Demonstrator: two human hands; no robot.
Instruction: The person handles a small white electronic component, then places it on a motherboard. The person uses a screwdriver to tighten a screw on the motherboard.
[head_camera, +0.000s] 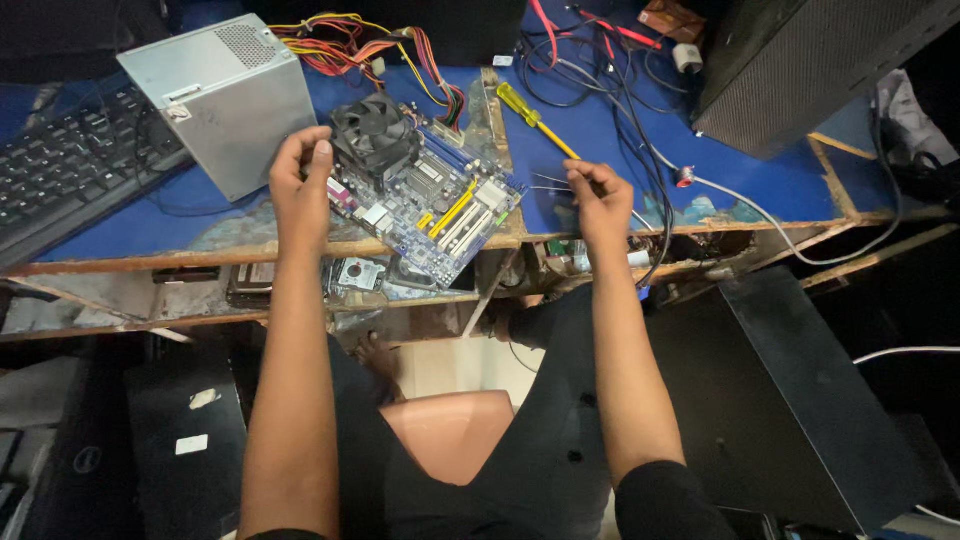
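A: Motherboard (430, 195) is lying flat at the middle of the blue desk (600, 130), tilted, its near corner hanging over the front edge. A black fan cooler (373, 130) is sitting on the board's far left part, and yellow and white slots are running along its near right part.

B: Where is the left hand (300, 185) resting?

A: At 9 o'clock of the board, touching its left edge. The fingers (318, 150) are curling inward, thumb up beside the cooler, and seem to be pinching the board's rim, though I cannot tell how firmly.

B: And the right hand (600, 205)?

A: It is hovering at 3 o'clock of the board, well apart from it, over the desk's front edge. Its fingers (585, 180) are clenching loosely, maybe around something thin; the picture is not showing what, so I cannot tell.

B: What is lying around them?

A: A screwdriver with a yellow handle (535, 120) is lying on the desk at 1 o'clock of the board, its tip pointing toward the right hand. A silver power supply box (225, 95) is sitting at 10 o'clock, trailing red, yellow and orange wires (350, 40) behind the cooler. A black keyboard (70, 170) is lying farther at 9 o'clock. Black cables (610, 80) are tangling at 2 o'clock, beside a dark computer case (810, 60). A hard drive (355, 272) is sitting on the shelf under the desk.
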